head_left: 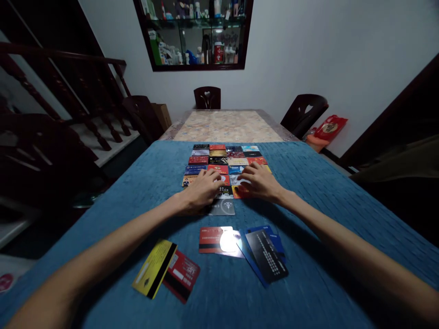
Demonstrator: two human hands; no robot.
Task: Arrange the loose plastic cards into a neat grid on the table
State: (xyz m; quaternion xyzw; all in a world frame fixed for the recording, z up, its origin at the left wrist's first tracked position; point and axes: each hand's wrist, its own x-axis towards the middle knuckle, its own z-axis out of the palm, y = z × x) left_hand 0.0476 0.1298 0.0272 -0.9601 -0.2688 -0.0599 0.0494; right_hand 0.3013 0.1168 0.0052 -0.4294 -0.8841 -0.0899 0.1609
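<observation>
Both hands, left (203, 188) and right (261, 182), flat on card grid (226, 160).

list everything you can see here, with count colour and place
card grid: many cards, mixed colours, rows on mid cloth
grey card: one, near edge of grid
loose cards: yellow over red near left; red centre; black on blue near right
tablecloth: one, blue
table: one, beige patterned top, beyond cloth
chairs: three, dark, around far end
wall cabinet: one, dark frame, bottles inside
red bag: one, floor right
staircase: dark railing, left
left hand: on grid
right hand: on grid
</observation>
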